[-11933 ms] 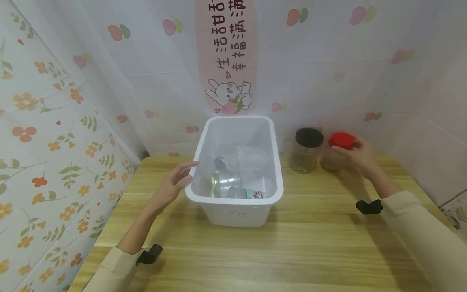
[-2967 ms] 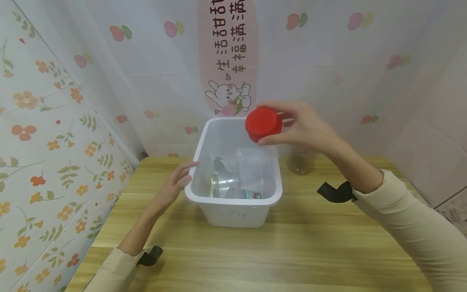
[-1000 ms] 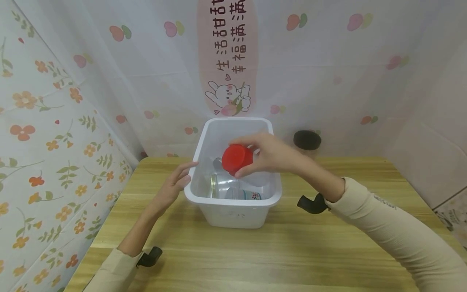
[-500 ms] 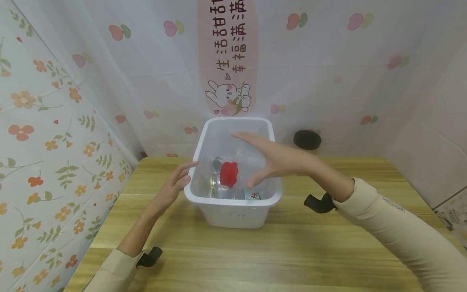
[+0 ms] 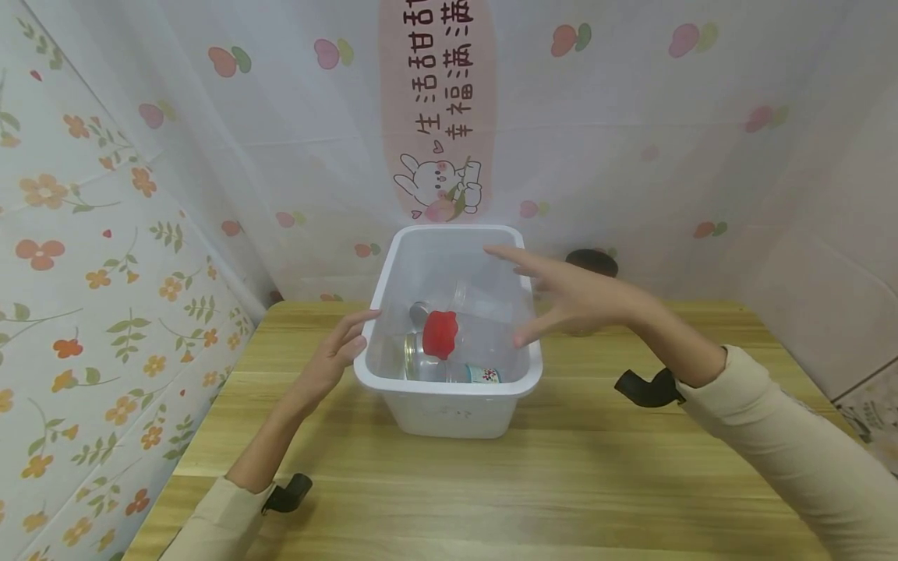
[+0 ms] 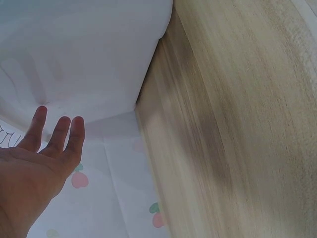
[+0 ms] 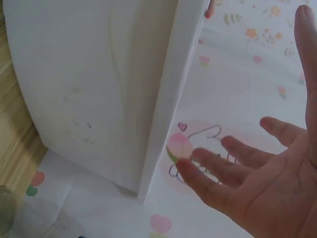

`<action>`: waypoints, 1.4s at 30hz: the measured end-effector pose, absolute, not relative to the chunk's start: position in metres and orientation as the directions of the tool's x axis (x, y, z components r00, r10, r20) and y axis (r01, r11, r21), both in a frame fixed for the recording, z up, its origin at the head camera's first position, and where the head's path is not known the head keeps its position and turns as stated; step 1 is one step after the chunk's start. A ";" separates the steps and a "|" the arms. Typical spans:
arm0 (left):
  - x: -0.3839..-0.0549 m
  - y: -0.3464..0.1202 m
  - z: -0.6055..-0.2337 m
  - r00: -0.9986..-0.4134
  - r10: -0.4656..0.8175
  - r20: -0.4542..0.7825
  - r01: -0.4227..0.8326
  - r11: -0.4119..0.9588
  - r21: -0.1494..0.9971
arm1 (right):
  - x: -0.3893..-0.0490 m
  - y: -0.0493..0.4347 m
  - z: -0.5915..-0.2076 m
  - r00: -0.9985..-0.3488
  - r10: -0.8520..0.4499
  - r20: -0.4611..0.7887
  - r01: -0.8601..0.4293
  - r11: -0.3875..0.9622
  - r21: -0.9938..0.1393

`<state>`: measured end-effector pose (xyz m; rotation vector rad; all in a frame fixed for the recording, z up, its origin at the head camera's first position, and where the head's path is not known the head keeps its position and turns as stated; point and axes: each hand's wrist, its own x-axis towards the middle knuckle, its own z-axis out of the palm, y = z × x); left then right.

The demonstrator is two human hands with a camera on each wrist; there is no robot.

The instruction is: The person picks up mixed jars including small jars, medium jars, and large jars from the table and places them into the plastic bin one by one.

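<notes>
A white plastic bin (image 5: 449, 409) stands on the table with several clear jars lying inside. The red-lidded jar (image 5: 440, 335) lies on its side on top of the others, lid toward the left. My left hand (image 5: 328, 360) rests its fingertips at the bin's left rim; its fingers look extended in the left wrist view. Over the right rim hovers my right hand (image 5: 578, 296), fingers spread, holding nothing; the bare palm (image 7: 277, 193) shows in the right wrist view. Behind that hand stands the black-lidded jar (image 5: 592, 262), its body mostly hidden.
The wooden table (image 5: 421, 499) runs up to a patterned curtain (image 5: 652, 179) behind the bin. A floral curtain (image 5: 105, 312) hangs along the left side. Inside the bin, a gold-rimmed jar (image 5: 410, 357) and a jar with a teal label (image 5: 484, 375) lie near the front.
My right hand took the red-lidded jar from beside the black-lidded one, carried it left into the bin and let go. It has since drawn back rightward. The left hand has stayed put.
</notes>
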<state>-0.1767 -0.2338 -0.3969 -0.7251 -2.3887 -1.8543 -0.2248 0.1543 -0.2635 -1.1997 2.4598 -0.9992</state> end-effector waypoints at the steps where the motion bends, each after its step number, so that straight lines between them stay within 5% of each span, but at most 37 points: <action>1: -0.177 -0.234 -0.397 -0.891 0.340 0.301 0.375 0.181 0.909 | -0.226 0.157 -0.264 -0.641 -0.762 0.095 -0.609 0.429 -0.667; 9: -0.177 -0.233 -0.397 -0.890 0.338 0.305 0.383 0.193 0.903 | -0.233 0.182 -0.272 -0.697 -0.696 0.170 -0.586 0.418 -0.694; 42: -0.175 -0.233 -0.397 -0.886 0.350 0.303 0.377 0.167 0.911 | -0.230 0.268 -0.315 -0.750 -0.620 0.232 -0.573 0.432 -0.696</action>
